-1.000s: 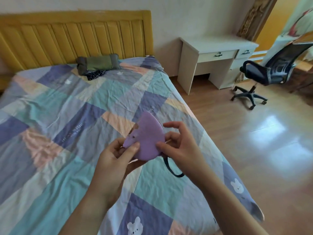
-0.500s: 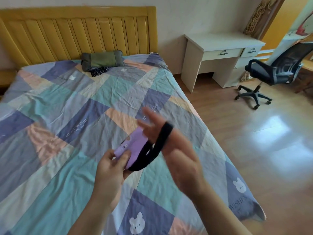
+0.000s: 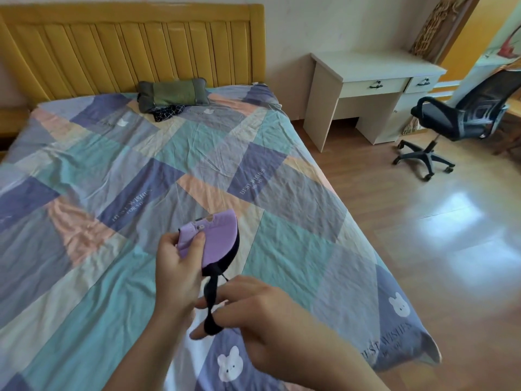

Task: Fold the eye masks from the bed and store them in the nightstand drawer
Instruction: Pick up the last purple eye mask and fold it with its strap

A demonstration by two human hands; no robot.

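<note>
A purple eye mask (image 3: 221, 235), folded in half, is held up over the patchwork bed (image 3: 141, 170). My left hand (image 3: 177, 275) grips its left end, thumb pressed on the front. Its black elastic strap (image 3: 211, 303) is pulled taut down from the mask and loops round a straight finger of my right hand (image 3: 262, 320), which sits just below and to the right. A dark patterned piece of cloth, possibly another mask (image 3: 166, 112), lies by the small green pillow (image 3: 172, 94) near the headboard.
A white desk (image 3: 372, 66) with two small drawers (image 3: 375, 86) stands right of the bed head. A black office chair (image 3: 462, 117) sits on the wooden floor beside it. A low wooden ledge (image 3: 11, 119) shows at the far left by the yellow headboard (image 3: 135, 49).
The mask went from being held in both hands to folded in my left hand alone. My right hand hooked the strap and drew it downward toward me.
</note>
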